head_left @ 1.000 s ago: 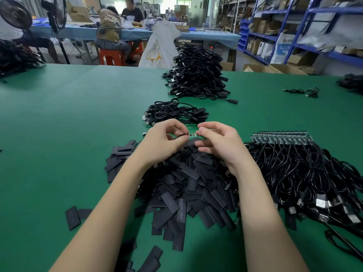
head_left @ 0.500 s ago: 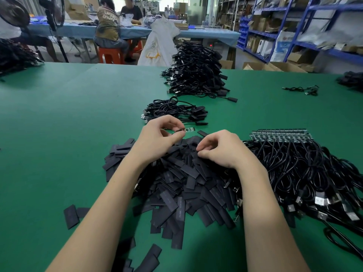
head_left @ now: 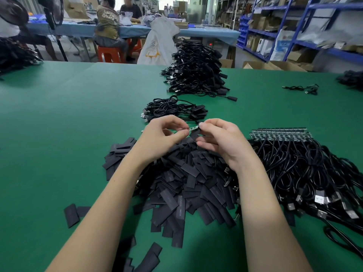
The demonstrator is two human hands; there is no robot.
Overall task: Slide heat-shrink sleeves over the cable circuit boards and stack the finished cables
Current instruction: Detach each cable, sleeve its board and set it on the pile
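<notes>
Sleeve in hand: flat black heat-shrink sleeve [head_left: 194,134], held above the far end of the loose pile, its open mouth right at the tip of the small green circuit board [head_left: 193,128].
Right grip: right hand [head_left: 220,142] has thumb and forefinger curled, pinching the sleeve near its mouth.
Left grip: left hand [head_left: 161,138] pinches the thin black cable [head_left: 179,130] just behind the board, fingers curled round it.
Handling, as I judge it: sleeve is feather-light, soft and flattened, so it likely needs a squeeze at its edges to gape open; the board is stiff, small and probably fragile at its solder joints, best held by the cable end close behind it.
Sleeve stock: heap of flat black sleeves [head_left: 186,183] under both wrists, strays toward the counter's near-left.
Unsleeved cables: tangled black bundle [head_left: 306,173] at the right, bare boards lined up in a row [head_left: 279,133].
Finished cables: small coil stack [head_left: 174,109] just beyond the hands; a taller stack [head_left: 196,71] near the far edge.
Surface: green matte counter [head_left: 68,124], probably grippy enough to stop sliding.
Room: blue shelving [head_left: 294,26] at the right, seated workers behind.
</notes>
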